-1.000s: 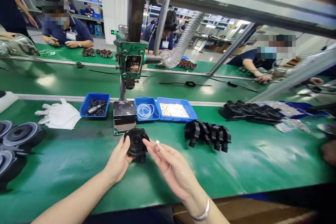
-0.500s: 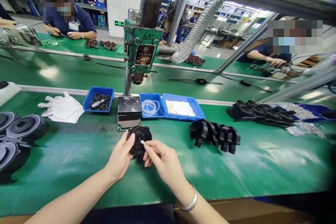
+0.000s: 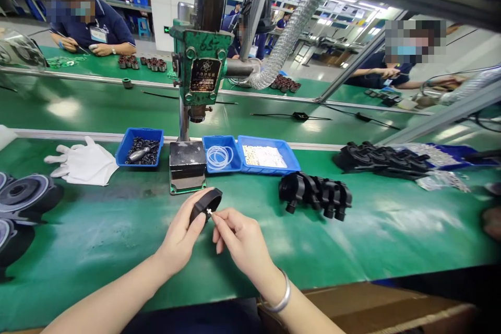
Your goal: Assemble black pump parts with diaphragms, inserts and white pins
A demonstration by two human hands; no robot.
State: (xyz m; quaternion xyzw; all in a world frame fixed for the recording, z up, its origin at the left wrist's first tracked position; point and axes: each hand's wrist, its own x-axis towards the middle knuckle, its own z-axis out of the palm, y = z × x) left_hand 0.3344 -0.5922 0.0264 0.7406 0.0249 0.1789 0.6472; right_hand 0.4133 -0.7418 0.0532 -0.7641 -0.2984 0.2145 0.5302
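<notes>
My left hand (image 3: 182, 237) is closed around a round black plastic housing (image 3: 210, 199), which is tilted so that its side rim shows. Between the thumb and forefinger of my right hand (image 3: 239, 240) is a small white plastic piece (image 3: 209, 212), held at the housing's near edge. I cannot tell whether the piece touches the housing. Just beyond my hands stands a green hand press (image 3: 201, 65) with a black block (image 3: 187, 156) on its base.
Behind lie a blue bin of small black parts (image 3: 141, 148), a bin of clear tubing (image 3: 219, 156) and a bin of white pieces (image 3: 266, 156). Black housings (image 3: 315, 193) stand in a row at right. A white glove (image 3: 84, 162) and large round parts (image 3: 27, 193) lie left. Co-workers sit opposite.
My left hand has turned the black housing from facing me to tilted on its side. The white piece stays pinched in my right hand, close to it. The whole view has shifted slightly.
</notes>
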